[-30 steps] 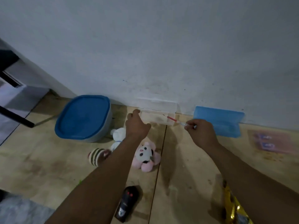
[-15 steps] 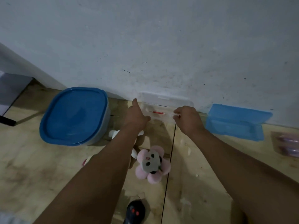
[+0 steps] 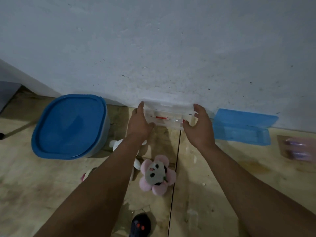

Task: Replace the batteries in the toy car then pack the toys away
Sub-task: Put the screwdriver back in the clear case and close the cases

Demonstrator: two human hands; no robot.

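Note:
A clear plastic case [image 3: 168, 108] lies open against the wall, its lid leaning back. A red-handled screwdriver [image 3: 160, 117] rests inside it. My left hand [image 3: 139, 124] holds the case's left end, fingers along the lid edge and thumb at the front. My right hand [image 3: 199, 127] curls round the right end, fingers at the lid corner and thumb on the front rim. A black toy car [image 3: 141, 225] with red spots sits at the bottom edge, partly cut off. Between my arms lies a pink flower plush [image 3: 157, 175].
A blue-lidded tub [image 3: 70, 125] stands to the left by the wall. An open blue case [image 3: 239, 127] lies to the right, with a pink battery pack [image 3: 295, 148] beyond it. My left arm partly hides a white plush [image 3: 115, 144]. The floor is wooden board.
My right hand has laid the screwdriver in the clear case and let it go. Both hands now hold the case's ends. The view has moved closer to the wall.

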